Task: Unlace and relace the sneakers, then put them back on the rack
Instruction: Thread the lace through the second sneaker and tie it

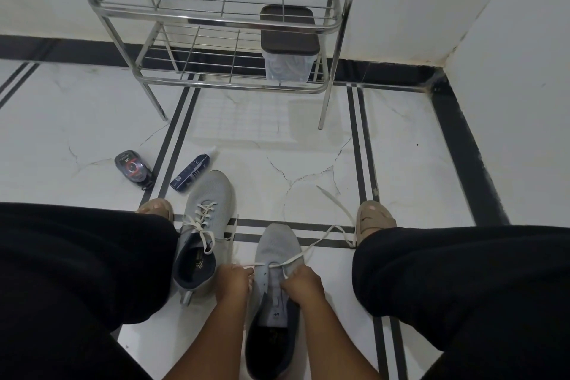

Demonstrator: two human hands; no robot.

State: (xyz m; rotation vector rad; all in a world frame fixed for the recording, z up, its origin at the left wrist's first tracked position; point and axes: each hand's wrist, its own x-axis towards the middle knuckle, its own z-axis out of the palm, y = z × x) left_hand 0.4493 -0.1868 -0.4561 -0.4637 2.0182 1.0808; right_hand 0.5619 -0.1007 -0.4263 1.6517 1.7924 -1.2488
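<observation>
Both hands, left (232,282) and right (303,284), pinch the white lace (320,239) of the near grey knit sneaker (274,256), beside a blue spray bottle (190,174), label unreadable.

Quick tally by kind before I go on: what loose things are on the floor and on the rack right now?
Sneakers: 2, one laced, one being laced by left hand and right hand
Spray bottle: 1
Polish case: 1
Lidded bin on the rack: 1
Total: 5
</observation>
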